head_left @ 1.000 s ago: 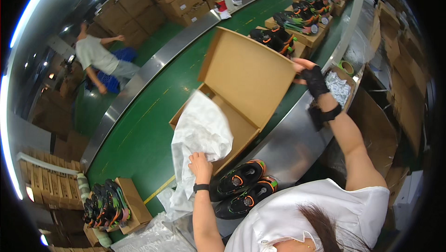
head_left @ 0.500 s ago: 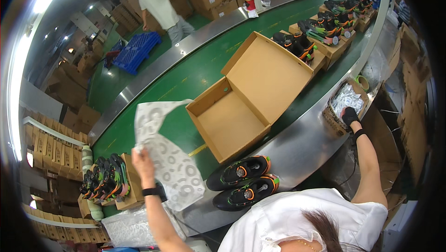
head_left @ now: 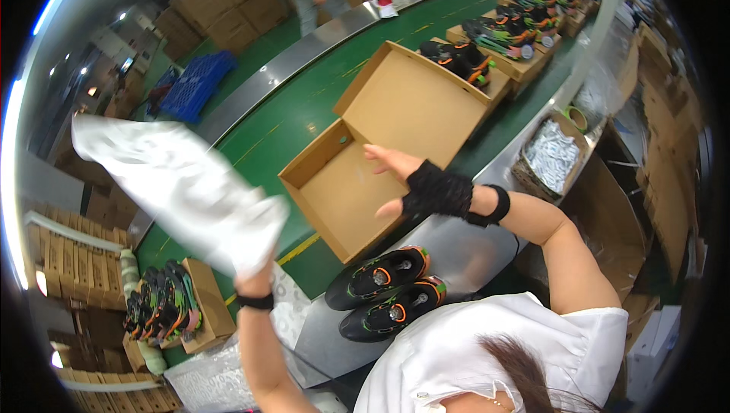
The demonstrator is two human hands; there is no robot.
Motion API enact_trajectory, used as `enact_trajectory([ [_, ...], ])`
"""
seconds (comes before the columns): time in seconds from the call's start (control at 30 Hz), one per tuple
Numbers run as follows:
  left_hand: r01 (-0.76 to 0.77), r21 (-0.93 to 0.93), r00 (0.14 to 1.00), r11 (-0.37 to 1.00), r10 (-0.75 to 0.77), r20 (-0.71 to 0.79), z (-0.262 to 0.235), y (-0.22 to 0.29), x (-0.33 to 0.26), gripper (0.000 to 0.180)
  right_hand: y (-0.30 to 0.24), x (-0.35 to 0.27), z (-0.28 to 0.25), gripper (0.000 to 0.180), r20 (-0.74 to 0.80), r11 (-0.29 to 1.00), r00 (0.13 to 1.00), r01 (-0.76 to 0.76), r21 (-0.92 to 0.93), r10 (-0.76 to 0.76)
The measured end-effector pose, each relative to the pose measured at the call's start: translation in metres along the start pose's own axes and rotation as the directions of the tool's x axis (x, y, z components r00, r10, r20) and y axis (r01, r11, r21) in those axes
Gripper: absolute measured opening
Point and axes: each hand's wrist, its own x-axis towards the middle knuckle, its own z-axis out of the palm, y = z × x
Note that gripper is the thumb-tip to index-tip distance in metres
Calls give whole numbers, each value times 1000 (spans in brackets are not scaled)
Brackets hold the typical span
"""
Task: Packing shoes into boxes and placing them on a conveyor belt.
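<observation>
Since the frame half a second earlier, the right hand [head_left: 426, 185] had left the tray at the right edge and come to the centre of the frame, over the open box, while the left hand [head_left: 255, 280] had raised the white tissue paper [head_left: 179, 192] higher at the left of the frame.

Largest in view, the green conveyor belt [head_left: 296, 112] ran from lower left to upper right. On it, at the centre of the frame, lay the open cardboard shoebox [head_left: 342, 192], its lid [head_left: 414, 105] hinged back toward the upper right. The tissue paper spread across the left of the frame, from upper left down toward the wrist, blurred by motion. The left hand was closed on the lower end of the sheet; its fingers were hidden behind the paper. A black band sat on that wrist.

The right hand, in a black fingerless glove, hovered over the near right corner of the box, fingers spread apart and holding nothing.

Below the box, on the metal tabletop [head_left: 471, 249], a pair of black shoes [head_left: 384, 291] with orange and green trim lay side by side, just beside the box's near edge. At the right, a small tray [head_left: 551, 156] of white packets sat on the tabletop.
</observation>
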Motion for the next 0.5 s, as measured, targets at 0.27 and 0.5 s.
enact_trajectory([
  [0.27, 171, -490, 984, 855, -118, 137, 43, 124, 65, 69, 37, 65, 14, 26, -549, 969, 800, -175, 173, 242],
  [0.5, 416, -439, 850, 796, -169, 499, 112, 115, 20, 53, 181, 24, -190, 41, -935, 880, 354, -451, -150, 22],
])
